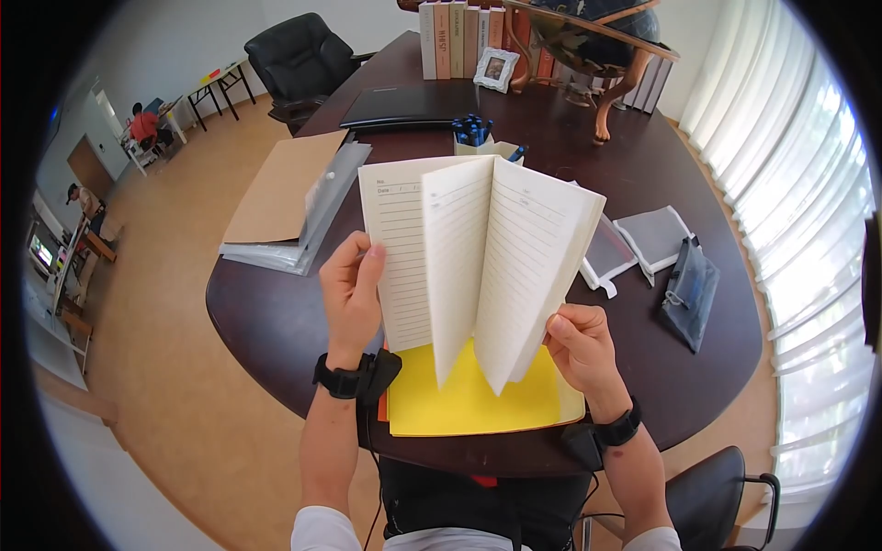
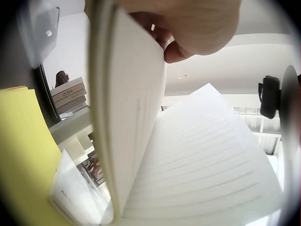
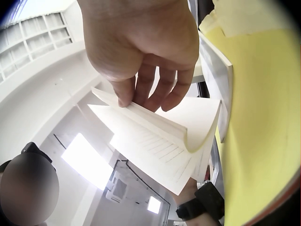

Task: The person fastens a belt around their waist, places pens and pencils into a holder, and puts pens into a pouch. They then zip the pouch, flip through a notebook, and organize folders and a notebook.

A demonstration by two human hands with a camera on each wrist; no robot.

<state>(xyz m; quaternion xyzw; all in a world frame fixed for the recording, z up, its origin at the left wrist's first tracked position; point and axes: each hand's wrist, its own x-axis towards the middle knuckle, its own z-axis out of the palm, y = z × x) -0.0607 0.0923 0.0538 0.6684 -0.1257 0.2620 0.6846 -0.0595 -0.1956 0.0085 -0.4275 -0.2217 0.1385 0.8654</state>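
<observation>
An open lined notebook (image 1: 524,248) is held up above the desk, some of its middle pages standing loose and fanned. My left hand (image 1: 353,298) pinches its left edge, thumb on the page; in the left wrist view that hand (image 2: 202,28) shows at the top beside the pages (image 2: 197,160). My right hand (image 1: 581,354) grips the lower right edge; the right wrist view shows this hand (image 3: 141,52) with thumb and fingers on either side of the pages (image 3: 155,146). Under the notebook lies a yellow sheet or folder (image 1: 459,404) at the desk's near edge.
On the dark desk (image 1: 266,312) stand a pen holder (image 1: 501,150), a black laptop-like case (image 1: 404,106), brown and clear folders (image 1: 285,188), mesh pouches (image 1: 652,239), a dark pouch (image 1: 691,298), a photo frame (image 1: 495,69), books (image 1: 457,41) and a globe (image 1: 597,41).
</observation>
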